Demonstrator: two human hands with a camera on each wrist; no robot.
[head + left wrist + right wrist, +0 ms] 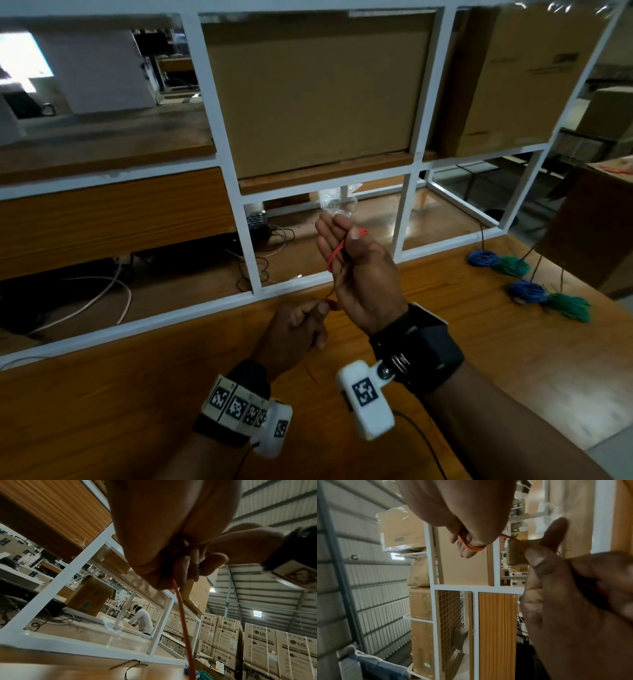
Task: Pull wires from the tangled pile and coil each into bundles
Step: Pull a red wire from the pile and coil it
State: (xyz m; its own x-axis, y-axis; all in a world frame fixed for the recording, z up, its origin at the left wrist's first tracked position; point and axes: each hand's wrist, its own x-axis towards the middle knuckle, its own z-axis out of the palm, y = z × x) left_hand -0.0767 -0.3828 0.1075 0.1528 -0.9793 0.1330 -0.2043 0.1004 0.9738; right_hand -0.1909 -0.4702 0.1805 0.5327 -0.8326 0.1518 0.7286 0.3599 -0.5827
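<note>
Left hand (pixel 294 335), right hand (pixel 363 274) hold red wire (pixel 337 253); coiled bundles (pixel 529 291) nearby.

The stacked cardboard boxes (pixel 260 639) seen from the left wrist carry the brand "LG" with its round logo, printed again and again across their faces. Under the logo on several of them stands "WASHING MACHINE" in capitals. The wrist bands (pixel 236 406) in the head view bear square black-and-white coded markers, with no letters. Print on the big carton (pixel 534 68) behind the frame is too blurred to read.
</note>
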